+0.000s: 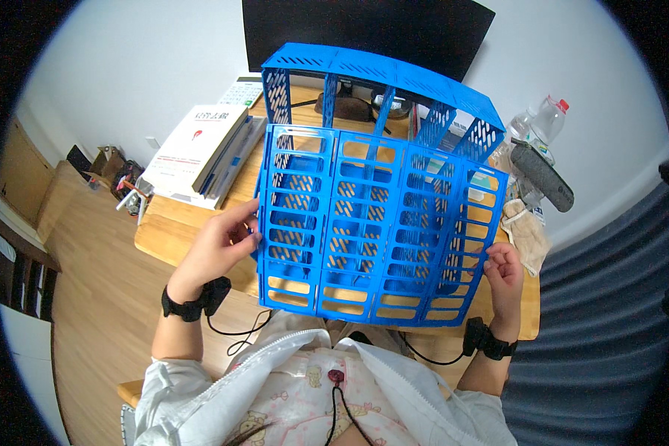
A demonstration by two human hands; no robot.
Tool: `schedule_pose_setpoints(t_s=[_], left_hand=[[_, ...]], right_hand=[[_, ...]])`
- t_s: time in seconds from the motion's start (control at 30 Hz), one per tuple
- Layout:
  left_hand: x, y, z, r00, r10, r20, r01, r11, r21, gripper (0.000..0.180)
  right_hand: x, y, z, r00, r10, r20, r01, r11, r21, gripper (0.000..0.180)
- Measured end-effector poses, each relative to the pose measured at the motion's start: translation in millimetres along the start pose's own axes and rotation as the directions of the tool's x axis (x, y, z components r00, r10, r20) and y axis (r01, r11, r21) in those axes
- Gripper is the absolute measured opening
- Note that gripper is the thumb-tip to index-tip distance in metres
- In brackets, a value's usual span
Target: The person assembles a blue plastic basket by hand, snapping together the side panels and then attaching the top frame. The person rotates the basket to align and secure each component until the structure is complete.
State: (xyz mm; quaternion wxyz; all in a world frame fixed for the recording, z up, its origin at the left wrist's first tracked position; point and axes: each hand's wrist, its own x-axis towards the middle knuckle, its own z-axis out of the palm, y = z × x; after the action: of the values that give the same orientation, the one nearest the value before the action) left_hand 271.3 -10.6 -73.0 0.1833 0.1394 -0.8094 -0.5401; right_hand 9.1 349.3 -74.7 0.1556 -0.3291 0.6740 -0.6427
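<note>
So going left to right across this blue file rack (390,230), I'd call it pretty much built: the left end panel (278,97) is up, then three dividers, then the right end panel (482,139), which makes four bays, and the slotted top strip (383,68) bridges the lot. No papers or books in the bays that I can see, and I can't tell from this angle whether every joint is clicked home, so any leftover fixing is a guess. What does look undone is parking it, since it's between the person's hands, slatted face toward them, lower edge reaching out past the front of the wooden desk (167,223). Hands-wise, the left hand (219,245) is gripping the rack's left side, thumb near the front edge and fingers going round behind, with the stack of books (193,145) sitting farther back. Over on the right, the right hand (504,271) has its fingers curled up against the right edge, below the middle; can't tell if it's really pinching or just steadying. Beige cloth (526,232) is just behind that hand.
</note>
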Motion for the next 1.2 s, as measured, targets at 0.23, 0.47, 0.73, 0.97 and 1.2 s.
schedule_pose_setpoints(t_s=[0.23, 0.47, 0.73, 0.97, 1.2], left_hand=[[0.3, 4.2, -0.5, 0.999, -0.032, 0.016, 0.031, 0.999, 0.029, 0.049], [0.4, 0.1, -1.8, 0.998, -0.021, 0.052, 0.02, 1.0, 0.004, 0.049], [0.0, 2.9, -1.6, 0.999, -0.019, 0.042, 0.019, 1.0, 0.005, 0.051], [0.3, 4.6, -1.1, 1.0, 0.01, 0.018, -0.01, 1.0, 0.002, 0.05], [0.2, 9.1, -0.3, 1.0, 0.013, 0.0, -0.013, 0.999, -0.038, 0.05]], right_hand=[[-0.2, 3.9, 0.9, 0.999, 0.021, -0.031, -0.021, 1.0, -0.001, 0.017], [-0.3, 5.2, -1.2, 1.0, 0.006, 0.001, -0.006, 1.0, -0.01, 0.019], [0.5, 3.2, 0.7, 0.999, 0.021, 0.028, -0.022, 0.998, 0.058, 0.021], [1.5, 2.4, 1.8, 1.0, -0.009, 0.016, 0.008, 0.998, 0.066, 0.019], [3.6, 1.4, 1.0, 1.0, 0.007, 0.017, -0.008, 0.998, 0.067, 0.017]])
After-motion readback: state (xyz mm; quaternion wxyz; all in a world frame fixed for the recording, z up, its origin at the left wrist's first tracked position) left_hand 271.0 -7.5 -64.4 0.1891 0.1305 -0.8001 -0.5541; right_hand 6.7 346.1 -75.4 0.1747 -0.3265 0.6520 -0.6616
